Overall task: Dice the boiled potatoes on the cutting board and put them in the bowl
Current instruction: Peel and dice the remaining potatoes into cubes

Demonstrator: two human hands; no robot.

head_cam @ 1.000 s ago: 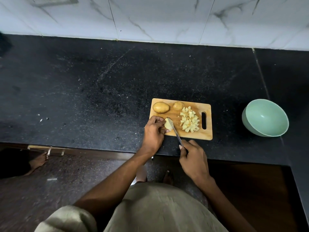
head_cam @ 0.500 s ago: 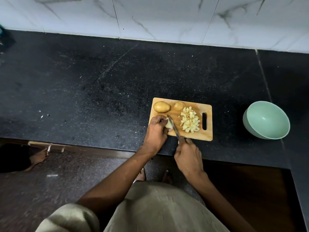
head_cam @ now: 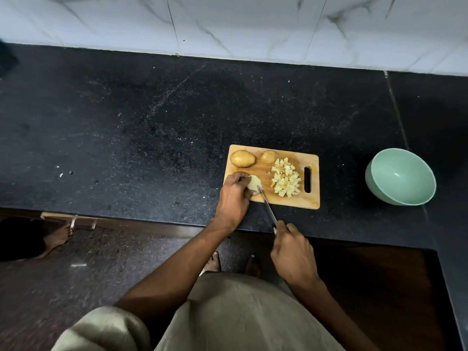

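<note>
You are pinning a peeled potato piece [head_cam: 254, 187] against the near-left corner of the wooden cutting board [head_cam: 312, 201] with your left hand [head_cam: 234, 196], fingers curling over it so it is not rolling under the blade. Your right hand [head_cam: 293, 257] is wrapping closed around the handle of the knife [head_cam: 267, 206], and the blade is angling up and away from you with its tip meeting the piece beside your left fingertips, likely so you can slice it while watching the edge. The pile of diced potato [head_cam: 285, 181] is sitting on the board's right half, near the handle slot, probably parked there to be swept toward the green bowl [head_cam: 402, 177], which is standing well apart on the right and looking empty. Two unpeeled potatoes [head_cam: 242, 158] are waiting along the board's far edge. Everything is resting on a black speckled granite counter [head_cam: 152, 127] backed by white marble-patterned wall tiles [head_cam: 253, 24]; a bare foot [head_cam: 57, 238] of someone else is showing on the floor at left.
</note>
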